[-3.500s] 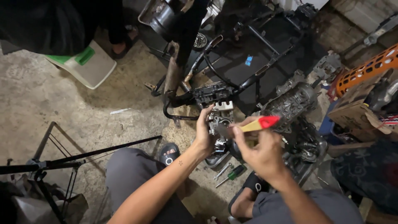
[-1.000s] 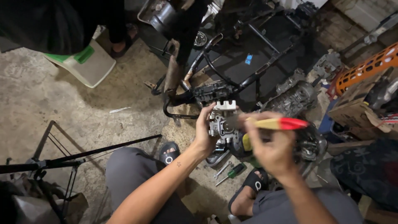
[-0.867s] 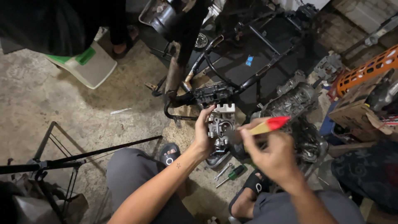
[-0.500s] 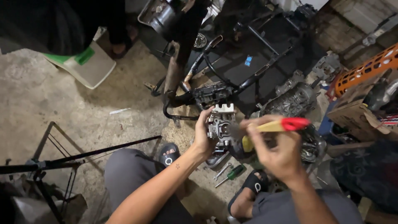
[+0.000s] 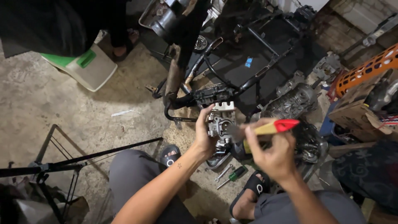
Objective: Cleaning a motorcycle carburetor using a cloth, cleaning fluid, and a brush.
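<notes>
My left hand (image 5: 204, 137) grips a grey metal carburetor (image 5: 221, 122) and holds it up over the floor. In my right hand (image 5: 270, 150) is a paintbrush with a wooden handle and red tip (image 5: 275, 126); its bristles touch the carburetor's right side. Just behind the part lies a black motorcycle frame (image 5: 232, 85). A finned engine block (image 5: 290, 103) sits to the right of the brush. Below my hands, a green-handled screwdriver (image 5: 232, 176) and a small wrench (image 5: 223, 172) lie on the concrete.
A white and green plastic stool (image 5: 83, 66) stands at the upper left beside another person's foot (image 5: 124, 45). A black stand with thin legs (image 5: 62, 166) crosses the lower left. An orange crate (image 5: 365, 72) and cardboard boxes (image 5: 356, 116) fill the right. My sandalled feet (image 5: 251, 188) rest below.
My right hand keeps stroking the brush back and forth across the carburetor; the red tip has swung up and down. My left hand holds the part almost still.
</notes>
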